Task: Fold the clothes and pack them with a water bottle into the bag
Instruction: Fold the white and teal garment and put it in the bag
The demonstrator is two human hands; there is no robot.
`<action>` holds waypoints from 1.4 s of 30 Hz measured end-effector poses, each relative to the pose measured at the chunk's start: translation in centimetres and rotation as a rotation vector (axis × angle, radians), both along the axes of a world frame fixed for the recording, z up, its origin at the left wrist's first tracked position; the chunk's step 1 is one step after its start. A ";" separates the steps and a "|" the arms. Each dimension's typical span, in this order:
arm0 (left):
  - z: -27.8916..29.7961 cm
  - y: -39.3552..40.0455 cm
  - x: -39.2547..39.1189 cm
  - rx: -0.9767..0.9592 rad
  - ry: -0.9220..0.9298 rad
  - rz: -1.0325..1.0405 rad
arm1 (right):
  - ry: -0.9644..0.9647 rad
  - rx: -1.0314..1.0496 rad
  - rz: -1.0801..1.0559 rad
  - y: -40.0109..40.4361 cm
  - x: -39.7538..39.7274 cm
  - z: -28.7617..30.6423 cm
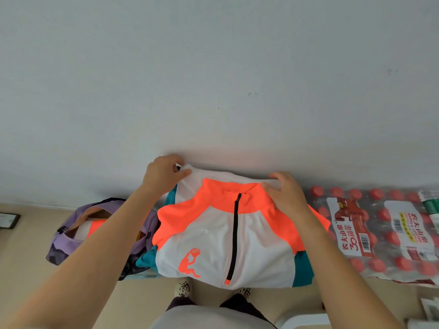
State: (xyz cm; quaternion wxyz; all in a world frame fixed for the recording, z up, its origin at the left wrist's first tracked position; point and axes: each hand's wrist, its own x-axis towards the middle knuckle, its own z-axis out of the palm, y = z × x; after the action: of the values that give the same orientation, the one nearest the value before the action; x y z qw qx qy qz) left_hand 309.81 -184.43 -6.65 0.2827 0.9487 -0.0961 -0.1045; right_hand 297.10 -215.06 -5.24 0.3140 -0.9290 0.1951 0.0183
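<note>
A white, orange and teal zip jacket [213, 243] lies front-up on a low surface against the wall, its collar toward the wall. My left hand [164, 173] pinches the white fabric at the jacket's far left corner. My right hand [286, 193] presses on the orange collar and right shoulder. A lilac bag [71, 236] stands open on the floor to the left, partly behind my left forearm, with a folded white and orange garment [91, 230] inside it. Shrink-wrapped packs of red-capped water bottles [380, 233] lie to the right of the jacket.
A pale wall [213, 79] rises directly behind the jacket. My feet [183, 289] stand on the beige floor just in front of it. A dark flat object [8, 220] lies on the floor at the far left. White items sit at the bottom right corner.
</note>
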 end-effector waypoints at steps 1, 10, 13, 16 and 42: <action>0.1 -0.3 0.0 0.020 0.008 0.013 | 0.029 0.019 0.019 0.0 0.2 0.0; 0.2 -0.7 -6.7 0.114 -0.143 -0.054 | 0.180 -0.001 -0.038 -0.2 -4.7 0.3; 0.0 0.5 -8.3 0.352 -0.079 -0.100 | 0.357 -0.118 0.054 -0.8 -5.8 0.6; 0.6 1.0 -8.3 0.292 0.046 -0.153 | 0.399 -0.035 0.131 -1.6 -6.5 1.3; 1.6 -3.0 -3.7 0.087 0.133 -0.006 | 0.212 -0.003 0.044 -2.3 -3.2 1.9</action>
State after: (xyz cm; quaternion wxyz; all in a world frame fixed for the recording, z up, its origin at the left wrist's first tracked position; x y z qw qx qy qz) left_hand 306.09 -187.39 -5.01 0.2464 0.9508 -0.0751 -0.1723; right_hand 293.89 -217.39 -3.31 0.2895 -0.9264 0.2067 0.1231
